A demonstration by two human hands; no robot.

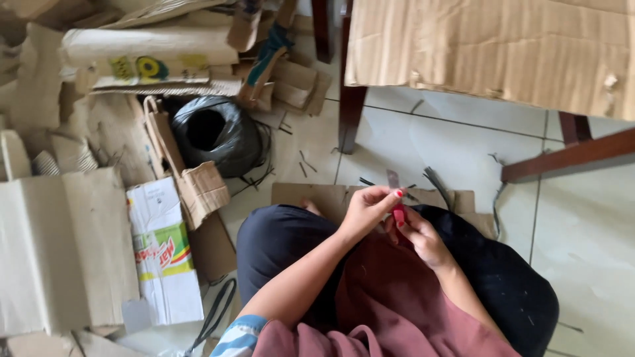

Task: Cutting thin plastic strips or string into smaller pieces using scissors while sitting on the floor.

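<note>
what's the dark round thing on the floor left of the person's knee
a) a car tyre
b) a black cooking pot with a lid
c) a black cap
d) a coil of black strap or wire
d) The coil of black strands is wound in a ring with an open middle and lies on the floor by the cardboard pieces; loose strand ends trail from it, while both hands work above the lap.

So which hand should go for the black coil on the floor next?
Left, probably. The black coil lies on the person's left, nearer the left hand. That hand only pinches the top of the red cutter, while the right hand grips its handle.
</note>
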